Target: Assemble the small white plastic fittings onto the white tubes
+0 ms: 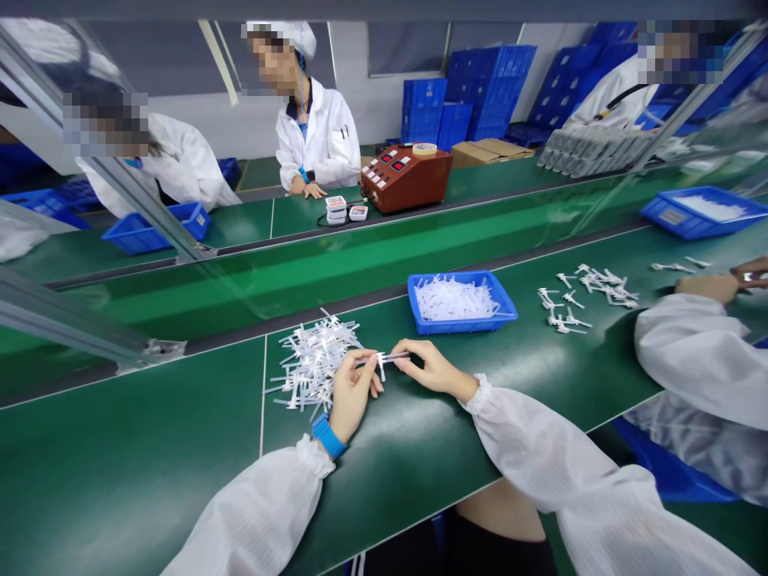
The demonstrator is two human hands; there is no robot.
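My left hand (350, 394), with a blue band at the wrist, pinches a small white plastic piece (382, 365) with a short stem pointing down. From the right, the fingertips of my right hand (433, 368) close on a thin dark rod-like piece (398, 355) that meets the white one; its exact kind is too small to tell. Both hands are just above the green bench. Beside my left hand lies a loose pile of white plastic pieces with thin stems (318, 360). Behind my right hand stands a blue tray (462, 326) full of thin whitish pieces (456, 298).
Scattered white pieces (606, 286) lie to the right, near a co-worker's sleeve (702, 352). Farther right is another blue tray (678, 220). A green conveyor belt (336, 260) runs behind the bench (150, 472). Across it stand a reddish-brown control box (414, 180) and other people. A metal post (144, 192) rises at left.
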